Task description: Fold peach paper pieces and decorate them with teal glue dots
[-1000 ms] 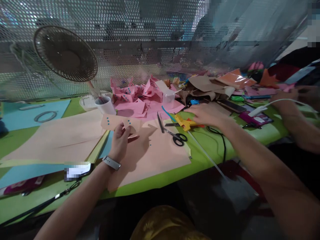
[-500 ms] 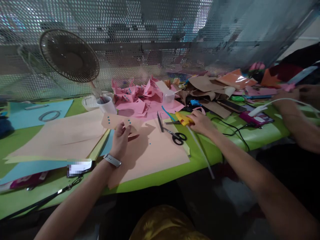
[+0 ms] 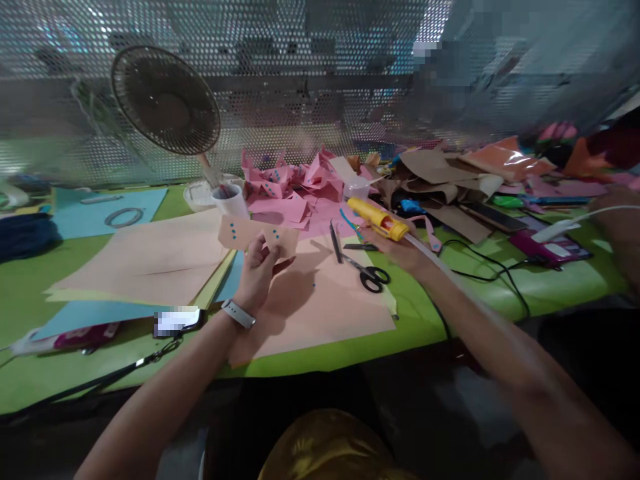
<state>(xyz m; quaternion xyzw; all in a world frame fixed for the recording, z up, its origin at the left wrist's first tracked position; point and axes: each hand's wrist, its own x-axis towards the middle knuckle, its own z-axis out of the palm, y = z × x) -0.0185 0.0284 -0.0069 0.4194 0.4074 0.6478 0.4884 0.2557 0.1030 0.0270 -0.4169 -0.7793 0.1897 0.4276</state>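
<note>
My left hand (image 3: pixel 259 275) pinches a small peach paper piece (image 3: pixel 255 235) with blue dots, held just above a large peach sheet (image 3: pixel 320 307). A grey watch band sits on that wrist. My right hand (image 3: pixel 400 250) grips a yellow glue gun (image 3: pixel 376 218), lifted off the table with its nozzle toward the left and a glue stick trailing behind. Black-handled scissors (image 3: pixel 367 272) lie just below that hand on the peach sheet.
A green table (image 3: pixel 550 287) carries a pile of pink folded paper (image 3: pixel 295 190), a white cup (image 3: pixel 231 199), a small fan (image 3: pixel 167 100), blue sheets, a phone (image 3: pixel 176 321) and a black cable (image 3: pixel 500 273). Brown paper scraps and another person's arm (image 3: pixel 623 233) are at right.
My right hand took hold of the yellow glue gun and raised it off the table toward the left. The left hand kept holding the dotted paper; the view shifted slightly.
</note>
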